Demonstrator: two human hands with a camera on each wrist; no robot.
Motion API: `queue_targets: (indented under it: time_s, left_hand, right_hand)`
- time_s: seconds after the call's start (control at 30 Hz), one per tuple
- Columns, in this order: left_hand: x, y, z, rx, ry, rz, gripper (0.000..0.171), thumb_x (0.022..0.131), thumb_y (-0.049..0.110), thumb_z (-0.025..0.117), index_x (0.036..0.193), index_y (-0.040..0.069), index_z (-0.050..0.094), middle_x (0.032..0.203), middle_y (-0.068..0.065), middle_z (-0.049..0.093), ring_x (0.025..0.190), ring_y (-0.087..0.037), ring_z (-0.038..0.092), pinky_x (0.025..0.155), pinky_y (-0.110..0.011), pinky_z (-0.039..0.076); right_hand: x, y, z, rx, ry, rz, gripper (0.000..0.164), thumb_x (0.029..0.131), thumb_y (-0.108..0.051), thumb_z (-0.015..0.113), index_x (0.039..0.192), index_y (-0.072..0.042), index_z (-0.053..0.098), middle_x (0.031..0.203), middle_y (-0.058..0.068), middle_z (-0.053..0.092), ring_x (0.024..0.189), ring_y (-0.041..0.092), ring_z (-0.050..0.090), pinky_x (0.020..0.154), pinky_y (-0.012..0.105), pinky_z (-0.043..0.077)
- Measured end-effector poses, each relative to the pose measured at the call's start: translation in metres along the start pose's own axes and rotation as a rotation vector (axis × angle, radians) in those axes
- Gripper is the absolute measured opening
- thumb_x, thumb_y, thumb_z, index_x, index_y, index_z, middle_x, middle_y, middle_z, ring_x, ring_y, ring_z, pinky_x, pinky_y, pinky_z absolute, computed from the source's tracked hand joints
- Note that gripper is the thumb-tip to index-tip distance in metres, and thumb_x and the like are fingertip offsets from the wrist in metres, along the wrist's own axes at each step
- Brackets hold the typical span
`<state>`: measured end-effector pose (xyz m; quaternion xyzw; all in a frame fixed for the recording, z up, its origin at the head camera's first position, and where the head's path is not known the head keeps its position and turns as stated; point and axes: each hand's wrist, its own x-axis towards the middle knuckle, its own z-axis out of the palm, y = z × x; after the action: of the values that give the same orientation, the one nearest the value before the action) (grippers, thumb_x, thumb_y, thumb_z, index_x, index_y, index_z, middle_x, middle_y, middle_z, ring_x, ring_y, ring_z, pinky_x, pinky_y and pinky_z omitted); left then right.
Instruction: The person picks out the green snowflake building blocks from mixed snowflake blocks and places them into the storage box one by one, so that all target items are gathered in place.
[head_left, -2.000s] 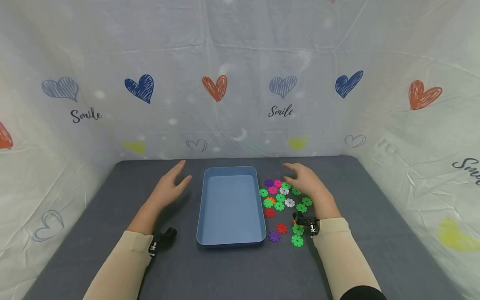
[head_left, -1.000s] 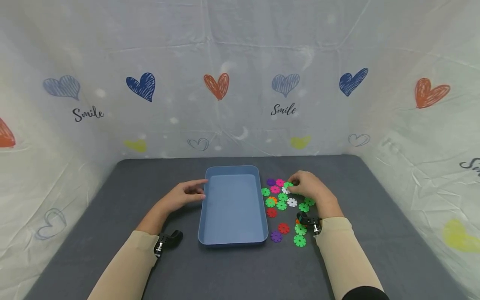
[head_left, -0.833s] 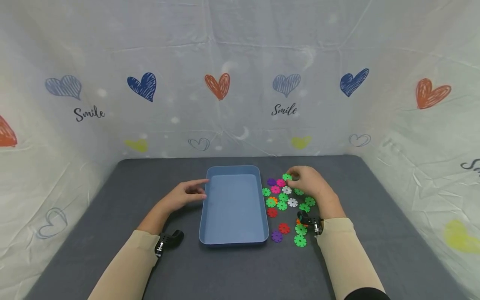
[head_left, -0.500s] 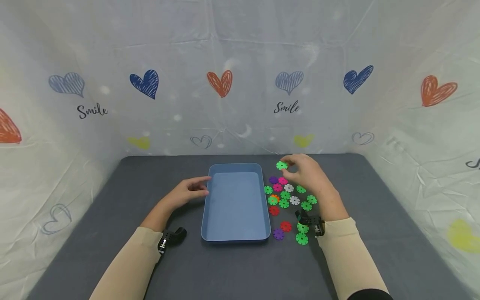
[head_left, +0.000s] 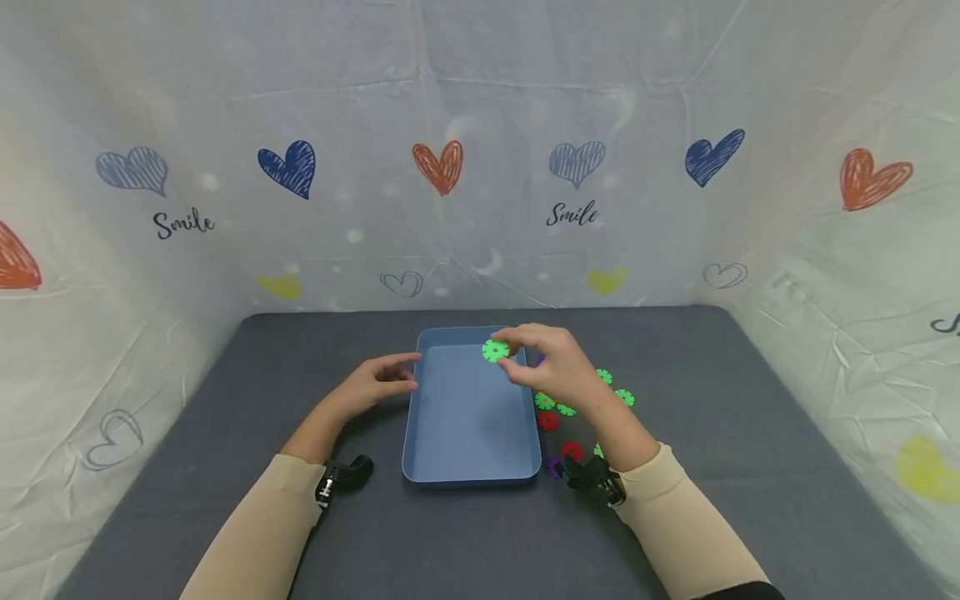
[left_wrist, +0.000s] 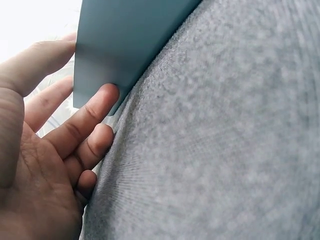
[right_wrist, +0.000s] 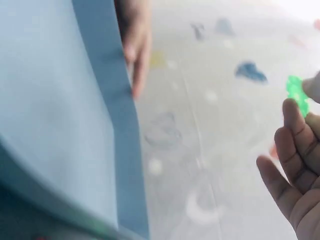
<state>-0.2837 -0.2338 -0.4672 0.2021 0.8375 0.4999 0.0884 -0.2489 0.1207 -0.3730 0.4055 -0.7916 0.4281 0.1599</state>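
A blue rectangular tray (head_left: 471,433) lies on the table with nothing in it. My left hand (head_left: 366,387) rests at its left side, relaxed fingertips against the wall; the left wrist view shows the thumb and fingers by the tray's outer side (left_wrist: 125,45). Above the tray's far right part, my right hand (head_left: 557,363) pinches a green notched interlocking disc (head_left: 495,350) between thumb and finger. The right wrist view shows the same green disc (right_wrist: 297,94) at the fingertips, the other fingers loosely bent.
Several notched discs lie right of the tray, among them a red disc (head_left: 548,421) and a green disc (head_left: 624,397). My right hand and forearm hide others. The grey table (head_left: 450,542) ends at a printed white curtain (head_left: 495,100) behind and at both sides.
My right hand picked the green disc from the pile, lifted it and carried it left over the tray. The left hand came to the tray's left side and stays there.
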Motion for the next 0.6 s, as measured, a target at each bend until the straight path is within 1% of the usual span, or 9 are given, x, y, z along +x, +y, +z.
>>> queue_targets:
  time_s: [0.07,0.13,0.2,0.23,0.3,0.37,0.47,0.6]
  left_hand:
    - [0.000,0.000,0.000,0.001,0.006,-0.007,0.058,0.097,0.021,0.075,0.149,0.008,0.054,0.112,-0.009,0.065,0.102,-0.024,0.060,0.088,-0.036,0.050]
    - [0.001,0.000,0.000,0.004,0.009,-0.008,0.057,0.097,0.022,0.075,0.149,0.009,0.054,0.112,-0.010,0.064,0.103,-0.025,0.060,0.089,-0.039,0.049]
    - [0.001,0.000,0.001,0.002,0.013,-0.015,0.058,0.097,0.023,0.075,0.149,0.010,0.055,0.112,-0.010,0.065,0.103,-0.026,0.060,0.089,-0.040,0.049]
    - [0.001,0.000,0.001,0.004,0.014,-0.016,0.058,0.096,0.023,0.075,0.149,0.010,0.055,0.112,-0.010,0.065,0.103,-0.026,0.060,0.089,-0.041,0.049]
    - [0.002,0.000,0.001,0.005,0.011,-0.016,0.059,0.097,0.024,0.075,0.149,0.010,0.054,0.112,-0.010,0.065,0.104,-0.026,0.060,0.089,-0.042,0.049]
    - [0.002,-0.001,0.001,0.007,0.008,-0.013,0.060,0.097,0.024,0.075,0.150,0.009,0.053,0.113,-0.010,0.065,0.104,-0.026,0.060,0.089,-0.042,0.049]
    - [0.002,-0.001,0.001,0.003,0.001,-0.011,0.060,0.097,0.024,0.075,0.150,0.008,0.053,0.113,-0.010,0.065,0.105,-0.026,0.061,0.090,-0.042,0.049]
    - [0.003,-0.002,0.001,0.006,0.004,-0.009,0.059,0.097,0.023,0.075,0.150,0.009,0.053,0.113,-0.010,0.066,0.105,-0.026,0.061,0.090,-0.042,0.049]
  right_hand:
    - [0.000,-0.007,0.010,0.104,-0.023,0.034,0.031,0.091,-0.004,0.076,0.122,-0.006,0.075,0.103,0.001,0.073,0.091,0.017,0.065,0.070,0.032,0.052]
    - [0.000,-0.015,0.020,0.196,-0.050,0.086,0.032,0.092,-0.004,0.076,0.123,-0.005,0.074,0.109,0.002,0.073,0.093,0.016,0.067,0.079,0.033,0.055]
    - [-0.001,-0.020,0.030,0.267,-0.074,0.136,0.032,0.092,-0.005,0.076,0.124,-0.004,0.074,0.108,0.004,0.073,0.092,0.016,0.068,0.085,0.035,0.055]
    - [-0.001,-0.022,0.034,0.293,-0.086,0.160,0.032,0.092,-0.005,0.076,0.124,-0.004,0.074,0.108,0.004,0.073,0.091,0.016,0.068,0.085,0.035,0.056]
    - [-0.002,-0.026,0.043,0.339,-0.108,0.214,0.032,0.093,-0.006,0.076,0.125,-0.003,0.073,0.101,0.004,0.072,0.087,0.016,0.067,0.080,0.035,0.056]
    - [-0.003,-0.029,0.052,0.363,-0.126,0.268,0.033,0.094,-0.008,0.076,0.126,-0.003,0.073,0.094,0.002,0.071,0.082,0.015,0.066,0.075,0.032,0.056]
    - [-0.005,-0.032,0.065,0.372,-0.156,0.349,0.034,0.094,-0.010,0.077,0.127,-0.002,0.072,0.090,-0.001,0.070,0.078,0.012,0.066,0.070,0.028,0.053]
    - [-0.009,-0.034,0.081,0.317,-0.202,0.397,0.034,0.093,-0.010,0.078,0.125,-0.001,0.073,0.085,-0.003,0.070,0.075,0.009,0.064,0.066,0.025,0.050]
